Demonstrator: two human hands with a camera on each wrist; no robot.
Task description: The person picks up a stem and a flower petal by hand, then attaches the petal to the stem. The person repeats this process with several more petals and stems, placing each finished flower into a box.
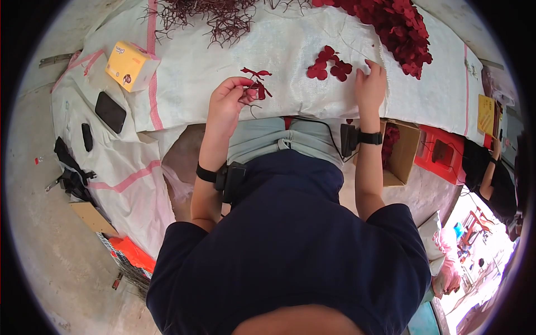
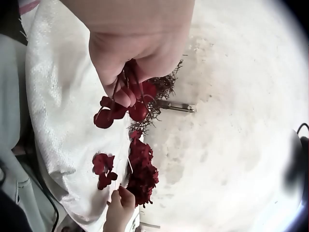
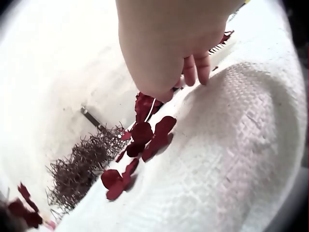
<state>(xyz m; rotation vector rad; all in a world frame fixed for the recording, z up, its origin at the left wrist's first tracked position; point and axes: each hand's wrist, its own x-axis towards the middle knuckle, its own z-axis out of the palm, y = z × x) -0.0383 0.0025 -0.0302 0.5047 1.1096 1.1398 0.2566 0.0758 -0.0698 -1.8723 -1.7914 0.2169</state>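
Observation:
My left hand pinches a thin dark stem bearing dark red petals; in the left wrist view the fingers of this hand close round the stem, with red petals hanging below. My right hand rests low over the white woven sheet, right of a small group of red petal pieces. In the right wrist view, two fingers of this hand hang loosely bent over the sheet, its thumb tip partly hidden, and the petal pieces lie below it.
A pile of red petals lies at the back right, a tangle of brown stems at the back. On the left are a yellow tissue box and a black phone. A cardboard box and red stool stand below the sheet's right side.

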